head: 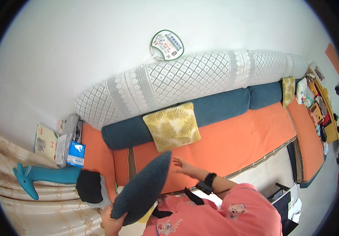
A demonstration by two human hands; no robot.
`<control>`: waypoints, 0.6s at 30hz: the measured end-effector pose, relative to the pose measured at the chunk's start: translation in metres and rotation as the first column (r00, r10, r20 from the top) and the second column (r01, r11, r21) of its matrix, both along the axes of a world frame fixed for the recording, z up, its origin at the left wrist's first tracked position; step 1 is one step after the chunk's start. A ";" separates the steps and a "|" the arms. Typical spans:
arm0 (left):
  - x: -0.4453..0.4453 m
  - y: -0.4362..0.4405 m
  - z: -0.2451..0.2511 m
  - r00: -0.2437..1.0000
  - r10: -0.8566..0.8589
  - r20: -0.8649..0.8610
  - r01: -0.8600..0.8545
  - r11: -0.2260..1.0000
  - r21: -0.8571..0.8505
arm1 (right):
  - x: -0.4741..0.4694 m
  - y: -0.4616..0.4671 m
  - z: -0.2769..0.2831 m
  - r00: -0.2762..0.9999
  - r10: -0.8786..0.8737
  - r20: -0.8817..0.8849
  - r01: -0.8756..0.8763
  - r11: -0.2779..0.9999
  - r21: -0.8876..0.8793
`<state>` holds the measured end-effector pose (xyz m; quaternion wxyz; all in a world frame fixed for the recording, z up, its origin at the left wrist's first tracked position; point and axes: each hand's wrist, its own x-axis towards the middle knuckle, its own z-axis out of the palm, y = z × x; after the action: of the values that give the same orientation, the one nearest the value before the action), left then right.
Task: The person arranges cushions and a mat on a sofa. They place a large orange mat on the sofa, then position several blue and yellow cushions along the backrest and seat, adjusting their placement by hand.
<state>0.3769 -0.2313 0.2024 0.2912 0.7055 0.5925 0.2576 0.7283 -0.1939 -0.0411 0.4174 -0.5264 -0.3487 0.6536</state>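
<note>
A dark teal throw pillow [143, 188] is held up in front of my body, tilted, its upper corner over the orange sofa seat. My left hand [113, 219] grips its lower left corner. My right hand [184, 166], with a black band on the wrist, is apart from the pillow near its upper corner, fingers spread and holding nothing. Beyond, a yellow leaf-patterned cushion [172, 126] leans against the long dark teal back cushions [221, 106] of the sofa [234, 138].
A hand fan [168, 44] rests atop the patterned sofa-back cover [190, 76]. At left are a blue packet [76, 153], a teal plush animal [51, 175] and black cloth [89, 186]. Another yellow cushion [288, 91] and plush toys [316, 113] are at right, with a keyboard [283, 206] lower down.
</note>
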 end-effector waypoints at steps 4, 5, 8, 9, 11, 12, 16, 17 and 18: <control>0.043 0.005 0.009 0.962 -0.273 0.028 0.274 0.959 -0.074 | 0.030 -0.060 0.020 0.994 -0.014 -0.111 0.032 0.986 0.166; 0.053 0.009 0.008 0.937 -0.344 0.069 0.348 0.935 -0.068 | 0.042 -0.073 0.022 0.977 -0.024 -0.210 0.065 0.980 0.189; 0.083 0.017 -0.001 0.838 -0.528 0.136 0.541 0.835 -0.095 | 0.086 -0.127 0.036 0.938 -0.251 -0.238 0.288 0.948 0.137; 0.092 0.016 -0.006 0.793 -0.595 0.128 0.605 0.794 -0.061 | 0.098 -0.147 0.044 0.919 -0.329 -0.216 0.347 0.936 0.053; 0.109 0.017 -0.019 0.696 -0.709 0.119 0.715 0.700 -0.012 | 0.109 -0.191 0.068 0.819 -0.512 -0.258 0.555 0.822 0.129; 0.117 0.016 -0.028 0.712 -0.692 0.120 0.696 0.718 0.014 | 0.114 -0.206 0.080 0.772 -0.590 -0.238 0.628 0.764 0.144; 0.135 0.009 -0.074 0.780 -0.559 0.280 0.557 0.825 0.095 | 0.117 -0.257 0.123 0.602 -0.789 -0.122 0.794 0.577 0.189; 0.138 0.006 -0.089 0.793 -0.498 0.352 0.500 0.861 0.094 | 0.119 -0.268 0.131 0.603 -0.796 -0.045 0.786 0.584 0.203; 0.136 0.001 -0.102 0.806 -0.402 0.434 0.464 0.885 -0.042 | 0.121 -0.279 0.137 0.608 -0.793 0.032 0.762 0.595 0.258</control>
<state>0.5133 -0.2306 0.1008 0.5117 0.7280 0.3574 0.2836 0.8496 -0.4731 0.0963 0.6896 -0.6219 -0.1822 0.3234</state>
